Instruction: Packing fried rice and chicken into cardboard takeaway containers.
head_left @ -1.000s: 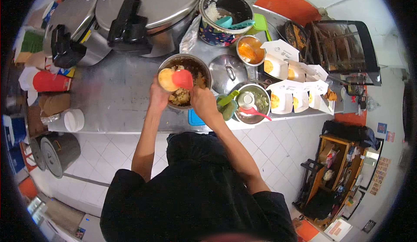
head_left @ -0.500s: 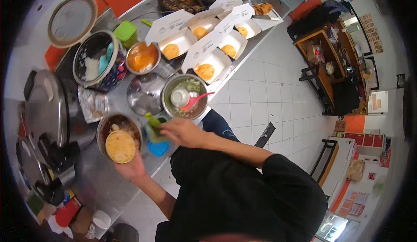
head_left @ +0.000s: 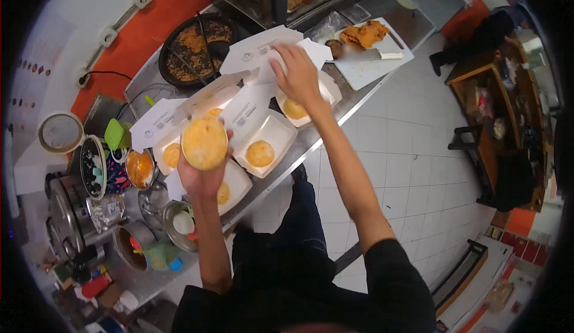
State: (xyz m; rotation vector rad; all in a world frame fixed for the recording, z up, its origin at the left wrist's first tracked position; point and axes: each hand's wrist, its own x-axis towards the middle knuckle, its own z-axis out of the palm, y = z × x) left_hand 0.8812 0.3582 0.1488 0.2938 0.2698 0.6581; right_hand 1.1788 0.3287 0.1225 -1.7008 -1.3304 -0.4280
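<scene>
My left hand [head_left: 202, 180] is closed round a small bowl [head_left: 204, 143] filled to its rim with yellow-orange food that looks like rice. It hovers over several open white cardboard boxes, one of them a front box [head_left: 280, 144] with a round yellow mound inside. Farther off, my right hand [head_left: 299, 79] reaches across a right-hand box [head_left: 327, 91] that also has a mound in it. Its fingers are apart and slightly bent by the raised white lids [head_left: 257, 49]; whether they touch one cannot be told.
Behind the boxes sits a black pan [head_left: 164, 64] of brown food. A white cutting board [head_left: 376, 73] carries fried pieces [head_left: 365, 33] and a knife [head_left: 382, 55]. To the left are a rice container [head_left: 91, 164], a pot of orange sauce [head_left: 140, 168] and a steel pot [head_left: 128, 237].
I have moved along the counter toward the boxes. My left hand brought the filled bowl over them. My right hand left the green item by the pots and now reaches to the lids.
</scene>
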